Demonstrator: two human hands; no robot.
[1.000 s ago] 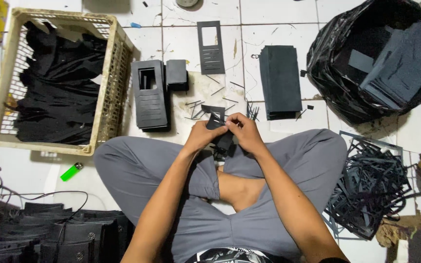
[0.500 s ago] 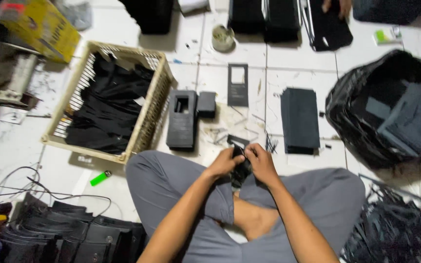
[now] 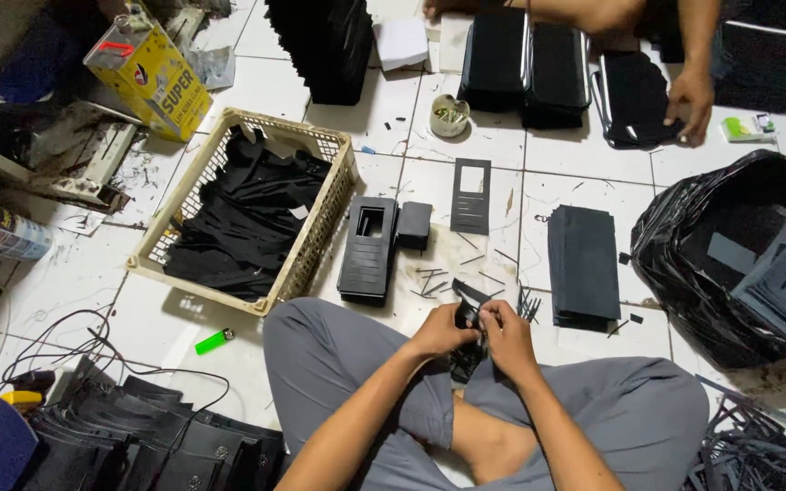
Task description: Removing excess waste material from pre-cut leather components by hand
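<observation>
Item: small black cut piece point(image 3: 468, 335), over my crossed legs, below the cream basket point(image 3: 325, 223) and to its right. My left hand point(image 3: 440, 333) pinches its left edge, fingers pressed together; my right hand point(image 3: 508, 336) pinches its right edge likewise. Yellow rectangular tin point(image 3: 149, 75), red-capped, up-left of basket. Green lighter point(image 3: 214, 341) below basket. Black bag point(image 3: 675, 245) far right of it.
</observation>
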